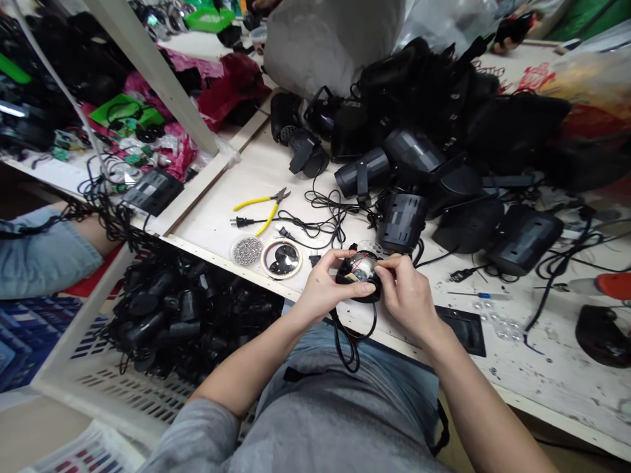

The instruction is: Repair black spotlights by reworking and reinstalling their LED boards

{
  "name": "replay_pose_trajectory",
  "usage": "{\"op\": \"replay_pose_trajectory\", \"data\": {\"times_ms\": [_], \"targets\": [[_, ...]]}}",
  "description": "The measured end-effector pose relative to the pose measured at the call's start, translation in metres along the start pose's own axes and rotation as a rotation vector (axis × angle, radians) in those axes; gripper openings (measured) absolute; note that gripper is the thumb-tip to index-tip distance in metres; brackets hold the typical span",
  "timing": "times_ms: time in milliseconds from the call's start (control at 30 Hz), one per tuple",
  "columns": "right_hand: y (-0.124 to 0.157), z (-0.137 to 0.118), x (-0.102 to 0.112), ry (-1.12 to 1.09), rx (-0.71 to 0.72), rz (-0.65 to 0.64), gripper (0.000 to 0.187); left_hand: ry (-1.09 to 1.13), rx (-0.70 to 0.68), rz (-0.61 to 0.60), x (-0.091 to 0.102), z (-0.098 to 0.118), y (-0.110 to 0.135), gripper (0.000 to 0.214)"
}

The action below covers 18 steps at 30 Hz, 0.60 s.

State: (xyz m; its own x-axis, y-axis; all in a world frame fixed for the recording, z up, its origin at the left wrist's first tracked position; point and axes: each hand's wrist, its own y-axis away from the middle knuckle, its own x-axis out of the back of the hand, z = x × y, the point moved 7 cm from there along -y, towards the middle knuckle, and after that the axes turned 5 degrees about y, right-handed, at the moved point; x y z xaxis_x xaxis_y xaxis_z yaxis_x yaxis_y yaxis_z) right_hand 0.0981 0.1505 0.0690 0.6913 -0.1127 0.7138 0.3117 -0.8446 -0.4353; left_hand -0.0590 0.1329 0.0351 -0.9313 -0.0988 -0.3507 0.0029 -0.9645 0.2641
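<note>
My left hand [323, 289] is closed around a round black plastic housing [369, 297] at the table's front edge, its thumb across the near rim. Inside the housing sit a silvery round part [362, 264] and thin red wires. At the right rim, my right hand [407, 286] pinches with thumb and forefinger; what lies between the fingertips is too small to make out. A looped black cord [348, 351] hangs below the housing, over my lap. Just behind, a black ribbed lamp-like case [403, 220] lies on the table.
Yellow-handled cutters [266, 202], a tub of small screws [247, 250] and a tape roll [281, 258] holding black discs lie left. Black cases [419, 151] and cords are heaped behind. At right are a screwdriver [480, 295] and clear lenses [505, 326]. A crate [106, 387] stands below left.
</note>
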Motion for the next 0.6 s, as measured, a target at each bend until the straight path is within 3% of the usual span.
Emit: {"op": "replay_pose_trajectory", "data": {"times_ms": [333,600], "targets": [[0.0003,-0.0079,0.0003,0.083,0.053,0.069,0.005,0.136,0.138,0.025,-0.0007,-0.0045,-0.0002,0.07],[-0.0007,-0.0039,0.0045,0.058,-0.017,0.041,0.003,0.161,0.198,0.053,-0.003,-0.0075,-0.0001,0.078]]}}
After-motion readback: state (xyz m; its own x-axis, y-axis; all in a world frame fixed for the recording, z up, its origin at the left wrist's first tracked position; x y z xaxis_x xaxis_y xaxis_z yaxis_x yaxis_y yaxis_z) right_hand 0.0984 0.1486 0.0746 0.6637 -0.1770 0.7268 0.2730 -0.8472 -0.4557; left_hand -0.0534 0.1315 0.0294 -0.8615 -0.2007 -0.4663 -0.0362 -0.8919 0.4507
